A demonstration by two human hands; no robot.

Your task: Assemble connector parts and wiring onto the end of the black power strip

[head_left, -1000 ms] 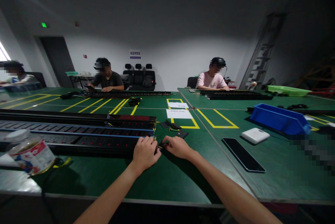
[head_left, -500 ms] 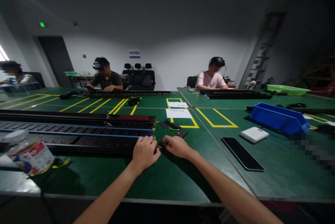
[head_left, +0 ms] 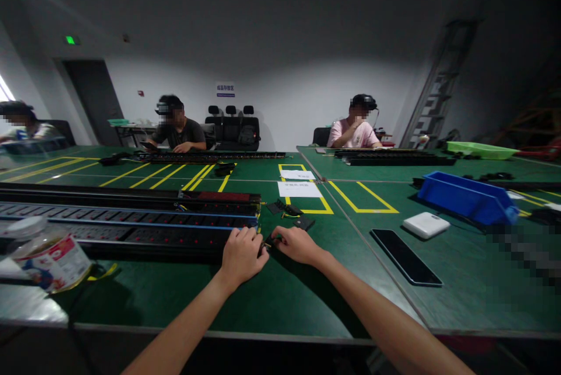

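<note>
Long black strips (head_left: 166,242) dotted with small red parts lie side by side on the green table, with blue edging between them. Over the right end of the nearest strip, my left hand (head_left: 243,251) is closed, fingers curled around it. My right hand (head_left: 295,243) faces it just beyond that end, thumb and fingers pinched at a small dark part with a bit of yellow; the fingers largely hide it. Just behind my hands lie several flat black pieces (head_left: 304,222) and a short yellow wire.
A clear plastic jar (head_left: 51,261) stands at left on the near strips. To the right are a phone (head_left: 407,257), a white box-shaped device (head_left: 426,225) and a blue bin (head_left: 467,198). Paper labels (head_left: 299,190) lie mid-table. Co-workers sit across the table.
My hands have hardly moved at the strip's end. Across the table, the person in pink has raised a hand to the face.
</note>
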